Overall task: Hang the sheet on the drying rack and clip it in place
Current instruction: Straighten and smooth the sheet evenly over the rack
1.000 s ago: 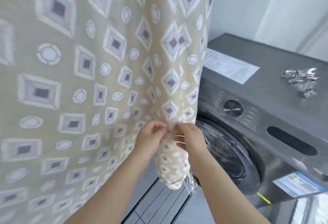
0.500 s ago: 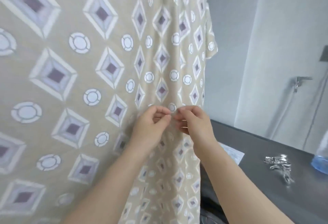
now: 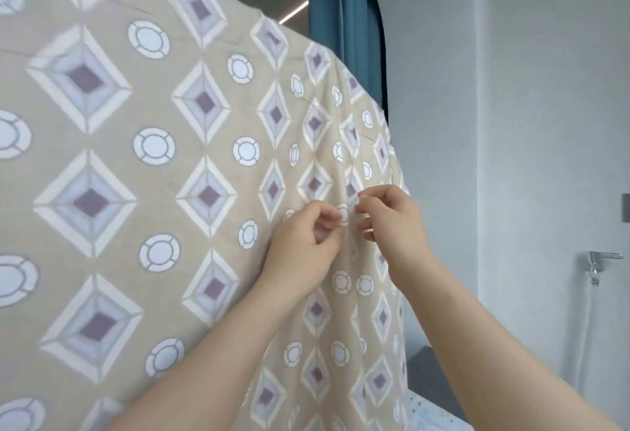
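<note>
L hand [image 3: 303,243] and R hand [image 3: 397,226] are close together, nearly touching. Both have fingers curled, each pinching a vertical fold of the sheet [image 3: 204,157] betw. thumb and forefinger. R hand sits a bit higher, w/ sth small and pale at its fingertips [image 3: 366,196]; fabric or clip, can't tell. Sheet is beige w/ diamond and ring print and hangs in front of the person, filling left and centre. Its top edge runs from upper left, sloping down to the right. Cloth falls straight down from it; right edge is just past the hands. Its support is hidden under the fabric. Behind: blue curtain [image 3: 344,21], pale wall [image 3: 511,123], metal tap [image 3: 596,260] far right.
</note>
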